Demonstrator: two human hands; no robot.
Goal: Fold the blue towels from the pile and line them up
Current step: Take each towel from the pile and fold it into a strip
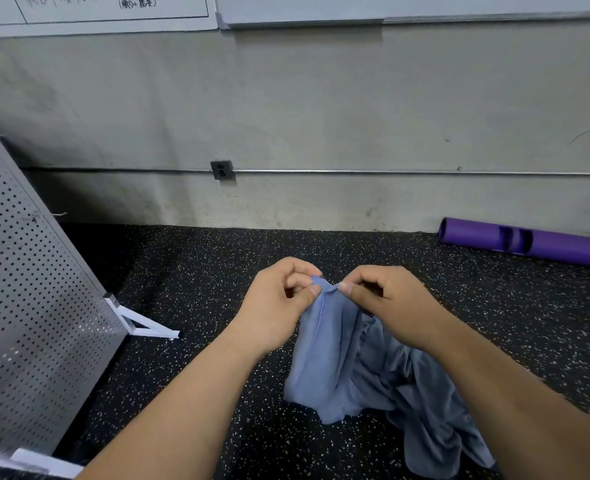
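Your left hand (279,299) and right hand (387,299) are both raised over the middle of the speckled black floor (200,271), close together, thumbs nearly meeting. Each one pinches the top hem of a blue towel (324,358) between thumb and curled fingers, the left at the stitched corner and the right just beside it. The towel hangs down from that grip in loose folds, and its lower edge reaches the floor.

Behind it and under your right forearm lies the pile (425,403) of crumpled grey-blue cloth, touching the hanging towel and spreading toward the floor's near right edge. You cannot tell how many towels are in it.

At the left edge of the floor a perforated metal panel (26,289) stands tilted on a white foot (148,323). At the far right, against the wall (321,116), lies a purple tube (529,242). A dark socket (221,169) sits on the wall with a thin metal pipe (390,172) running right from it.
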